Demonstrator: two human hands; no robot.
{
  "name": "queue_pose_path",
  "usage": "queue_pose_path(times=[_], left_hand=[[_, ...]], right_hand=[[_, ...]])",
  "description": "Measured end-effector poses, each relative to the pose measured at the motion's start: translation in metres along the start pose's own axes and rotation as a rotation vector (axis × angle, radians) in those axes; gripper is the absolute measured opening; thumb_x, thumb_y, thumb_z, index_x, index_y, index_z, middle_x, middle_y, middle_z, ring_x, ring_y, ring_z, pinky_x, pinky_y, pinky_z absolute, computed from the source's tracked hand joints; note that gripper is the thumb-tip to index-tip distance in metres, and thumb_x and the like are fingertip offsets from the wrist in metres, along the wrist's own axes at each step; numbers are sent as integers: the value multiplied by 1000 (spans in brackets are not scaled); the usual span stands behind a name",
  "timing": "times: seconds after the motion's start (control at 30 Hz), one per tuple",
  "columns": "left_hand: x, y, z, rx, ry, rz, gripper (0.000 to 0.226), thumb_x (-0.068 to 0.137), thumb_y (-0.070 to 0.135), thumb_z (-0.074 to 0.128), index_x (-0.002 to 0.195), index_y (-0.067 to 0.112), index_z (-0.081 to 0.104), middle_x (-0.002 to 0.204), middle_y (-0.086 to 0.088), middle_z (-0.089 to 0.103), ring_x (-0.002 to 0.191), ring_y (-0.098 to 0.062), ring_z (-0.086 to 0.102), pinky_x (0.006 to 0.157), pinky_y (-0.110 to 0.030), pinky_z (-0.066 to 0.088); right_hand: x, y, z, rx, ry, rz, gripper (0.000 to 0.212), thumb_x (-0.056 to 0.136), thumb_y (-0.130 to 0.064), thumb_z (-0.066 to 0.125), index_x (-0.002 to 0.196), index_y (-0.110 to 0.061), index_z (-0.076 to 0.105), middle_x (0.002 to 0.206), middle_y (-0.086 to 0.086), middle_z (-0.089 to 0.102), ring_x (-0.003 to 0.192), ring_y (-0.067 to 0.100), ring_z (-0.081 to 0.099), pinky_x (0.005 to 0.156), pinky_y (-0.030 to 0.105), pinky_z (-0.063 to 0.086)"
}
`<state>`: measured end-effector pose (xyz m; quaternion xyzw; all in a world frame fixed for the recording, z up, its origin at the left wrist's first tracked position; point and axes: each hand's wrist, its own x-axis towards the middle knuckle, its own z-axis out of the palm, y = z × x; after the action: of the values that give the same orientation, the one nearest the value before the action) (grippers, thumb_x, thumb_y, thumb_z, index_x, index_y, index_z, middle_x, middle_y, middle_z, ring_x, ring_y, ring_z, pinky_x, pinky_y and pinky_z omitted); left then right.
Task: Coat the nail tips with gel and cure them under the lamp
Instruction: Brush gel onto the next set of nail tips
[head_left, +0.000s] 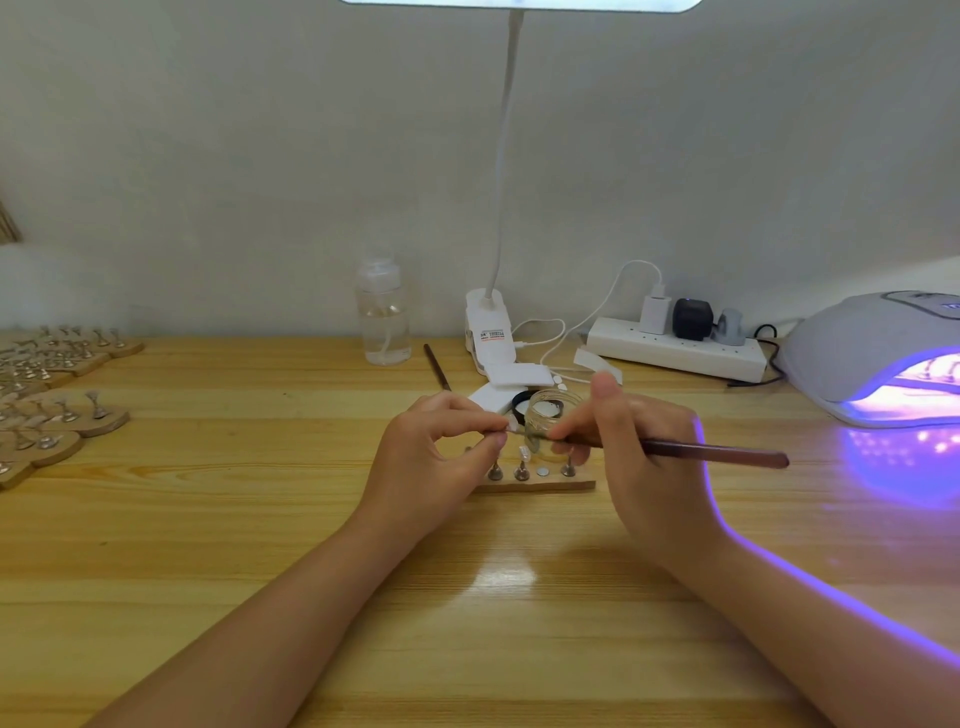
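Behind the wooden stand (535, 486), an open gel jar (551, 419) shows clear contents. Above the stand, the left hand (436, 457) pinches a nail tip (513, 427); the right hand (639, 457) grips a brush (717, 453). The curing lamp (878, 353) glows purple far right of it.

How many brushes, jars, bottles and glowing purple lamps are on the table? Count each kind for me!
Brushes: 2, one held in the right hand, one lying by the bottle
Jars: 1, the small glass jar
Bottles: 1, the clear bottle
Glowing purple lamps: 1, the curing lamp
Total: 5
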<state>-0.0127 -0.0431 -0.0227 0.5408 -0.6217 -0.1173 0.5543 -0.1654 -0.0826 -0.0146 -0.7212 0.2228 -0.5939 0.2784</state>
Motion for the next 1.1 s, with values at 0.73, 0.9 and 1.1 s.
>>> queue_pose_path(times=[0.73, 0.9, 1.1], left_hand=[[1, -1, -1, 21, -20, 1, 27, 75, 5, 71, 81, 32, 68, 82, 9, 66, 88, -9, 60, 82, -16, 44], [1, -1, -1, 20, -18, 10, 30, 75, 6, 71, 79, 35, 66, 81, 9, 65, 87, -8, 60, 81, -15, 44], [1, -1, 0, 21, -18, 0, 25, 75, 6, 71, 82, 29, 69, 83, 7, 66, 88, -8, 60, 82, -16, 44]], right_hand=[[0, -3, 1, 45, -4, 134, 44, 91, -42, 45, 61, -20, 67, 50, -2, 63, 49, 5, 59, 55, 14, 47], [1, -4, 2, -16, 0, 63, 33, 93, -37, 46, 69, -26, 67, 59, -2, 66, 58, 4, 62, 60, 12, 47], [0, -4, 1, 49, 27, 136, 39, 89, -39, 44, 62, -23, 67, 56, 2, 66, 52, 7, 60, 56, 18, 49]])
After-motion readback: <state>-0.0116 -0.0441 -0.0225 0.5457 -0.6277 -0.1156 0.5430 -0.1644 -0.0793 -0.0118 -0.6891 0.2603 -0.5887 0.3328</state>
